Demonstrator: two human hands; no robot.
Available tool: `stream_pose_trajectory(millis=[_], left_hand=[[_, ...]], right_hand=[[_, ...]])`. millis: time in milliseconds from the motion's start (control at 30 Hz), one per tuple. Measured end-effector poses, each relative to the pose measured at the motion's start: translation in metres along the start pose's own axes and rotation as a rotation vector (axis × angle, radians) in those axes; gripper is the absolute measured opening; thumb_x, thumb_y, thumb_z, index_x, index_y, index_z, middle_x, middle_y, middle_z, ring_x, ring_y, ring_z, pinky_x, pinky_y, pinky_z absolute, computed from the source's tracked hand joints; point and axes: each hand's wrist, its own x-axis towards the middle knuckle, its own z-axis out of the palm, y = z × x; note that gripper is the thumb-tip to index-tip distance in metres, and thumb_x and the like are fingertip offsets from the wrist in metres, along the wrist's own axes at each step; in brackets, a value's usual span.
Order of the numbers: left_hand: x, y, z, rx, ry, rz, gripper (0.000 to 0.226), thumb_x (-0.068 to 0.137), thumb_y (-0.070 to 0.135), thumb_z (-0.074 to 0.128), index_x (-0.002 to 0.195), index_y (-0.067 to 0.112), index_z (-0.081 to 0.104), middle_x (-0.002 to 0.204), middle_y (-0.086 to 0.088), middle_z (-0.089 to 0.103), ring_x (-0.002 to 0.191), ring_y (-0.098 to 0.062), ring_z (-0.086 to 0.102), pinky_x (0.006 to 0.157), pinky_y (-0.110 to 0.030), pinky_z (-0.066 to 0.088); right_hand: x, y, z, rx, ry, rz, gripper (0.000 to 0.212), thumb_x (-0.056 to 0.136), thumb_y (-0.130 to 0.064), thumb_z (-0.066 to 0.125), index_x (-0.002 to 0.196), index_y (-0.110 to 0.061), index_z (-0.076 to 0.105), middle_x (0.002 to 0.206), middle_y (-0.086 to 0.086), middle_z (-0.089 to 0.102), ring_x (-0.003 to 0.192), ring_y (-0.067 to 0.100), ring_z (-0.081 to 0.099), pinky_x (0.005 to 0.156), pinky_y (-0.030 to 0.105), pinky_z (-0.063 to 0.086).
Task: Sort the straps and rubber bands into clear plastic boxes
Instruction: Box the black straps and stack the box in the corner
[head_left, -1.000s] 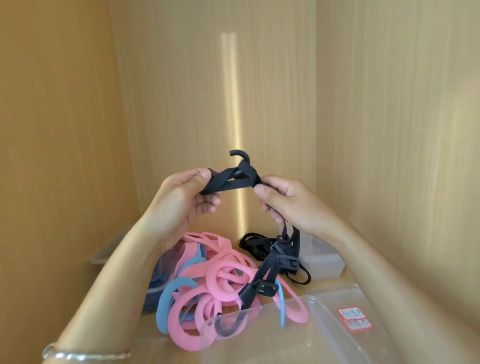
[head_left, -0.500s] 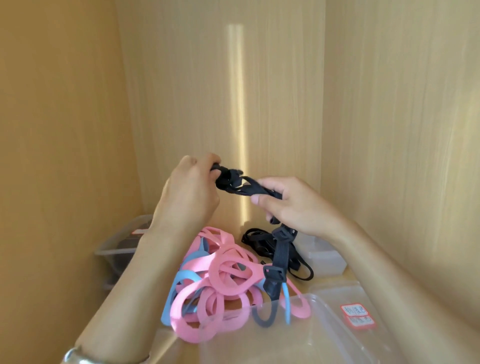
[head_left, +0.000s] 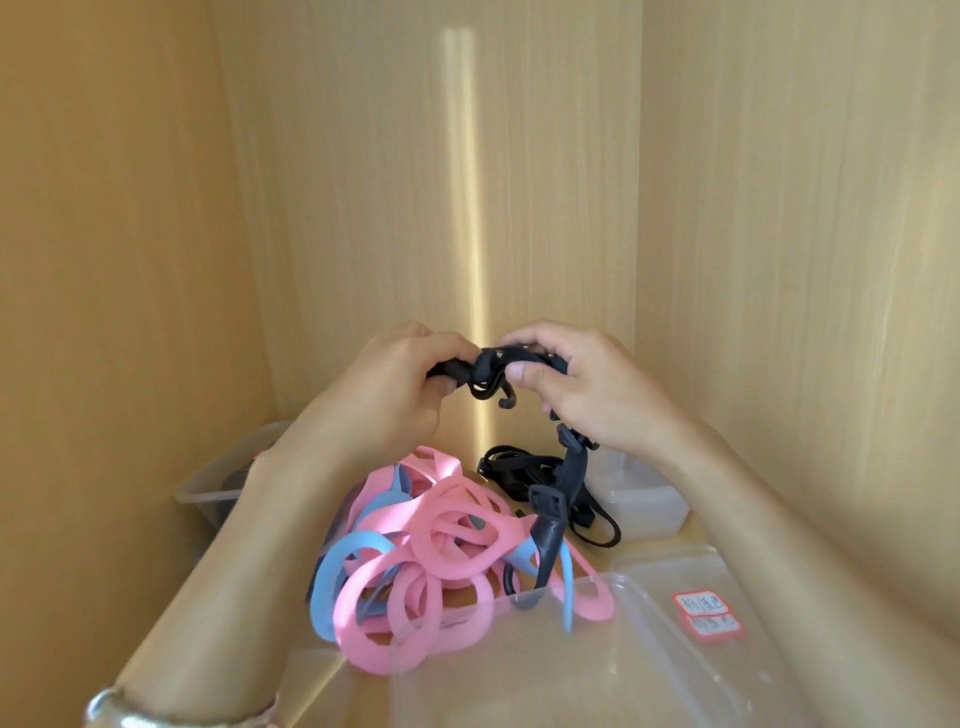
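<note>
My left hand (head_left: 395, 384) and my right hand (head_left: 582, 389) both grip a black strap (head_left: 488, 369), bunched up between them at chest height. Its loose end with a plastic buckle (head_left: 546, 506) hangs down from my right hand toward the shelf. Below lies a heap of pink and blue rubber bands (head_left: 441, 551). A second bundle of black straps (head_left: 519, 467) lies behind the heap. A clear plastic box (head_left: 649, 649) stands nearest me, with the heap's front edge overlapping its rim.
Another clear box (head_left: 218, 483) sits at the back left and a small clear box (head_left: 644, 499) at the back right. A lid with red-edged labels (head_left: 706, 613) lies to the right. Wooden walls close in on three sides.
My hands have come closer together and bunched the black strap tighter. The hanging end with the buckle has risen a little.
</note>
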Motion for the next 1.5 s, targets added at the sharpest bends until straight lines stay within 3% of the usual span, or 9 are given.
stream_pose_trajectory(millis=[200, 367, 500, 733, 867, 1033, 1200, 1367, 1500], left_hand=[[-0.008, -0.004, -0.006, -0.544, -0.207, -0.158, 0.03, 0.093, 0.004, 0.057, 0.099, 0.031, 0.069, 0.093, 0.004, 0.069, 0.077, -0.01, 0.06, 0.076, -0.024, 0.049], [-0.009, -0.01, 0.0, -0.847, -0.118, -0.269, 0.026, 0.078, 0.029, 0.064, 0.099, 0.016, 0.07, 0.083, 0.0, 0.069, 0.066, -0.013, 0.06, 0.063, -0.021, 0.051], [-0.006, -0.009, 0.005, -0.825, -0.053, -0.338, 0.01, 0.091, 0.019, 0.06, 0.089, 0.011, 0.065, 0.079, -0.002, 0.067, 0.061, -0.014, 0.055, 0.056, -0.02, 0.047], [-0.004, -0.006, 0.018, -0.798, -0.144, -0.448, 0.025, 0.098, 0.013, 0.045, 0.096, 0.015, 0.069, 0.083, -0.002, 0.067, 0.062, -0.012, 0.055, 0.059, -0.026, 0.043], [-0.001, -0.004, 0.024, -0.761, -0.1, -0.491, 0.023, 0.093, 0.032, 0.059, 0.092, 0.013, 0.07, 0.079, -0.004, 0.07, 0.062, -0.012, 0.059, 0.06, -0.025, 0.047], [-0.004, -0.008, 0.014, -0.828, -0.149, -0.473, 0.023, 0.089, 0.025, 0.064, 0.095, 0.003, 0.07, 0.078, -0.015, 0.067, 0.061, -0.018, 0.059, 0.056, -0.021, 0.05], [-0.004, -0.002, 0.003, -1.305, 0.004, -0.444, 0.03, 0.077, 0.028, 0.058, 0.088, 0.0, 0.062, 0.064, -0.007, 0.063, 0.046, -0.009, 0.053, 0.043, -0.015, 0.046], [-0.001, 0.01, 0.007, -1.597, 0.159, -0.511, 0.026, 0.088, 0.026, 0.055, 0.086, 0.001, 0.062, 0.067, -0.008, 0.064, 0.05, -0.007, 0.059, 0.048, -0.014, 0.051], [0.005, 0.012, 0.01, -1.647, 0.373, -0.574, 0.023, 0.095, 0.022, 0.055, 0.086, 0.002, 0.062, 0.071, -0.007, 0.068, 0.058, -0.009, 0.065, 0.053, -0.014, 0.053]], right_hand=[[0.001, 0.005, -0.002, 0.054, 0.045, 0.065, 0.023, 0.097, -0.019, 0.055, 0.089, -0.039, 0.063, 0.069, -0.016, 0.064, 0.055, 0.006, 0.054, 0.058, 0.025, 0.047], [0.002, 0.003, 0.0, 0.082, 0.043, 0.034, 0.025, 0.098, -0.019, 0.054, 0.086, -0.04, 0.062, 0.062, -0.015, 0.061, 0.053, 0.005, 0.052, 0.054, 0.019, 0.043], [0.0, 0.004, 0.0, 0.084, 0.018, 0.052, 0.025, 0.098, -0.018, 0.053, 0.087, -0.038, 0.063, 0.055, -0.021, 0.058, 0.051, 0.003, 0.05, 0.053, 0.014, 0.041], [0.001, 0.007, 0.002, 0.15, 0.05, 0.078, 0.024, 0.097, -0.019, 0.056, 0.092, -0.04, 0.065, 0.059, -0.016, 0.064, 0.054, 0.005, 0.055, 0.052, 0.012, 0.041], [0.001, 0.009, 0.003, 0.152, 0.065, 0.093, 0.022, 0.097, -0.022, 0.057, 0.099, -0.044, 0.064, 0.047, -0.012, 0.057, 0.053, 0.003, 0.056, 0.054, 0.01, 0.041], [0.001, 0.006, 0.0, 0.192, 0.067, 0.058, 0.024, 0.096, -0.017, 0.057, 0.094, -0.039, 0.067, 0.054, -0.013, 0.061, 0.061, 0.01, 0.061, 0.058, 0.014, 0.045], [0.0, 0.005, -0.002, 0.167, 0.035, 0.079, 0.024, 0.099, -0.028, 0.05, 0.082, -0.018, 0.065, 0.057, -0.016, 0.06, 0.053, 0.003, 0.052, 0.055, 0.016, 0.039], [0.0, 0.005, 0.011, 0.186, -0.089, 0.116, 0.013, 0.099, -0.033, 0.05, 0.097, -0.042, 0.06, 0.084, -0.013, 0.065, 0.066, 0.005, 0.063, 0.067, 0.026, 0.05], [0.001, 0.008, 0.012, 0.126, -0.198, 0.191, 0.027, 0.091, -0.024, 0.053, 0.105, -0.047, 0.055, 0.082, -0.011, 0.066, 0.079, 0.006, 0.065, 0.083, 0.037, 0.052]])
